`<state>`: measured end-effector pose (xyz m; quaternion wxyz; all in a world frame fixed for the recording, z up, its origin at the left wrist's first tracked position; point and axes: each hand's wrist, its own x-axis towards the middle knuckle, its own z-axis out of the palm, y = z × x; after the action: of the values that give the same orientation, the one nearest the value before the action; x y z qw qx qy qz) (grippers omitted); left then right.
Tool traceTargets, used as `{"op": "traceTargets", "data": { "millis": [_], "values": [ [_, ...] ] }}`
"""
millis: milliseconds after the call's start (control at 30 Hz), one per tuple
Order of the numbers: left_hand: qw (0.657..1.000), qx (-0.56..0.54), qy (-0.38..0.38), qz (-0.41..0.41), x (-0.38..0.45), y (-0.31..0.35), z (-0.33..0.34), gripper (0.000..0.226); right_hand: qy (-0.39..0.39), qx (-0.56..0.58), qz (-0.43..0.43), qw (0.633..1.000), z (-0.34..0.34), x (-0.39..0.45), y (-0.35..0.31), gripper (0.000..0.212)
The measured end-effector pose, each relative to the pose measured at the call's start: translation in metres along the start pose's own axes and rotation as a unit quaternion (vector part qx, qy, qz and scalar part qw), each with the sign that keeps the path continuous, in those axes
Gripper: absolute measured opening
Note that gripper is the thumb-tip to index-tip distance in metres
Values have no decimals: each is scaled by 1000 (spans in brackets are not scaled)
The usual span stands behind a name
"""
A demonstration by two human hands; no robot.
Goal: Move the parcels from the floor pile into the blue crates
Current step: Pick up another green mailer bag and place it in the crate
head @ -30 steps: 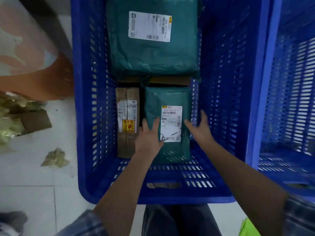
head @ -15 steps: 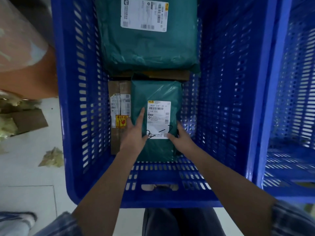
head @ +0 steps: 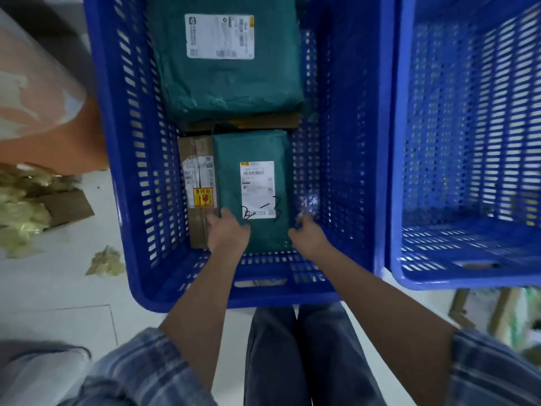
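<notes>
A small green parcel (head: 257,148) with a white label marked "2-3" lies flat in the near half of the left blue crate (head: 108,118). My left hand (head: 227,234) rests on its near left corner with the fingers loosely curled. Loosely curled and blurred, my right hand (head: 308,237) sits at the parcel's near right edge and grips nothing that I can see. Beside the small parcel on the left lies a brown cardboard box (head: 196,149) with a yellow sticker. A large green parcel (head: 228,86) fills the crate's far half.
A second blue crate (head: 409,148) stands close on the right and shows no parcels. Yellowish wrapping scraps (head: 105,260) and a cardboard piece (head: 68,208) lie on the white floor at the left. My legs are just in front of the crate.
Both hands have slid back toward me along the small green parcel, and their fingers went from straight to loosely curled. The parcel stays beside the brown box.
</notes>
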<state>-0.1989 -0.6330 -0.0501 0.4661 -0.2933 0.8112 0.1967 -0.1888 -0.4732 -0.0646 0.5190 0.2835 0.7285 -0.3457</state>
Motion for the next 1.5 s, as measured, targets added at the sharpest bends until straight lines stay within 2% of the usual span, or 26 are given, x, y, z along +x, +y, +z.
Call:
{"op": "traceTargets", "data": {
  "millis": [133,167,233,433,533,633,800,867,933,1033,1100,1200,1300,1500],
  "values": [
    [997,-14,-62,-46,-45,-1,7,60,11,57,21,998,-17,-49,30,5],
    [997,-7,-68,-45,-56,1,8,58,19,79,17,997,-21,-63,36,5],
    [996,9,-79,-35,-78,8,8,55,37,122,-7,992,-32,-90,44,20],
    [998,47,-45,21,-130,49,7,45,104,262,-57,958,-63,-153,72,21],
    [993,42,15,106,-151,76,14,37,116,317,-37,941,-75,-172,102,16],
    [975,48,58,211,-174,102,36,28,120,350,-7,929,-83,-187,148,15],
    [931,52,114,342,-221,134,97,18,133,415,48,899,-86,-194,252,15],
    [920,68,122,366,-237,136,130,18,125,438,78,887,-84,-198,300,20],
    [926,105,97,349,-252,133,167,19,136,456,103,874,-80,-208,348,25],
    [936,216,6,278,-279,131,223,28,143,481,139,854,-78,-230,415,29],
    [927,303,-47,218,-298,133,258,38,134,509,171,833,-78,-246,456,26],
    [913,360,-87,172,-329,150,302,32,116,539,212,807,-84,-264,505,23],
    [903,372,-110,183,-352,179,340,34,114,556,222,793,-101,-269,536,21],
    [875,359,-134,295,-347,257,404,29,141,590,218,765,-146,-238,570,20]
  ]
}}
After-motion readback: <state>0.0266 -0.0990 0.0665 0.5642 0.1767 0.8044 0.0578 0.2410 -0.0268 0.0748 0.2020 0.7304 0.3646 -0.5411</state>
